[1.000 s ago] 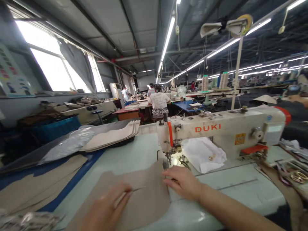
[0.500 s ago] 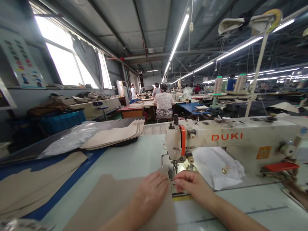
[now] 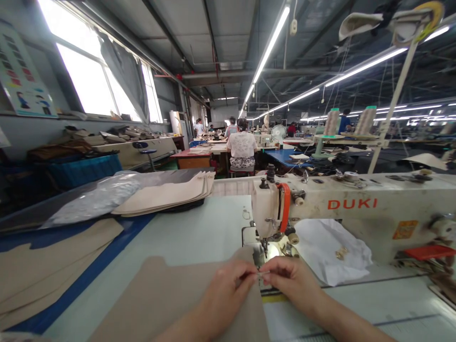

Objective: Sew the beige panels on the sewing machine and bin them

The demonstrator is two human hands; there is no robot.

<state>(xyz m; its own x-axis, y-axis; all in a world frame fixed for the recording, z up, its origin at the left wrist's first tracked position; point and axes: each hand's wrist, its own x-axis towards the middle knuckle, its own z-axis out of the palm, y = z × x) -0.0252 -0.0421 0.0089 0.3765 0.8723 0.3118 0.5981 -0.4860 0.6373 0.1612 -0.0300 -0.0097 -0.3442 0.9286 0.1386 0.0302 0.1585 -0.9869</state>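
My left hand point(image 3: 226, 294) is closed in a pinch, its wrist and palm over a beige fabric panel point(image 3: 171, 289) that lies on the pale table. Fingertip to fingertip with it, my right hand point(image 3: 294, 282) pinches too. Something small and pale shows between the fingertips, too small to name. Both hands are just in front of the needle area of a sewing machine point(image 3: 269, 209), whose lamp lights the spot. The panel's right edge runs beneath the left fingers.
A white cloth point(image 3: 335, 251) with small gold-coloured metal pieces point(image 3: 341, 253) lies under the machine arm. Left are stacked beige panels point(image 3: 164, 194), a clear plastic bag point(image 3: 96, 194) and more cut panels point(image 3: 53, 266). A seated person point(image 3: 242, 147) is farther ahead.
My left hand has gone from lying flatter on the panel to a pinch meeting the right fingertips. The view has shifted slightly, with the machine now farther right.
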